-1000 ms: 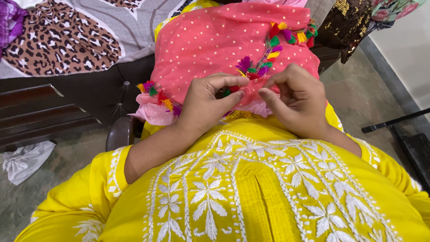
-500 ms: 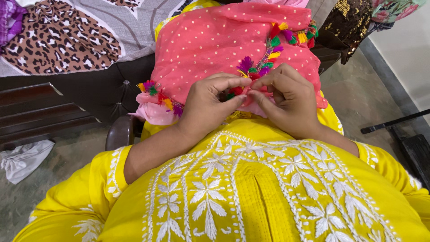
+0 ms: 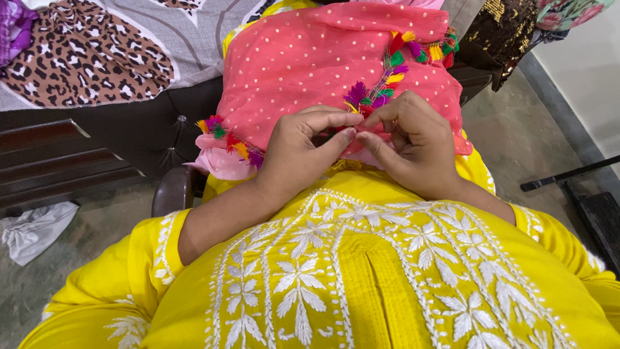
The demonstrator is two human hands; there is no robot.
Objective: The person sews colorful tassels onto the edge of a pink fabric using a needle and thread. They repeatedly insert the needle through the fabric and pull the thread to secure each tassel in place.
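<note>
Both hands met over the lap, wrists bent inward, knuckles up. The left hand (image 3: 300, 155) pinched the tasselled edge (image 3: 378, 87) of the pink cloth (image 3: 310, 64) between thumb and forefinger, the other fingers curled under. The right hand (image 3: 416, 145) faced it, fingertips nearly touching the left's, pinching the same edge. The cloth lay heaped on the knees, its fringe running up and away. A dark sofa (image 3: 148, 132) stood close on the left; bare floor (image 3: 516, 139) opened to the right.
</note>
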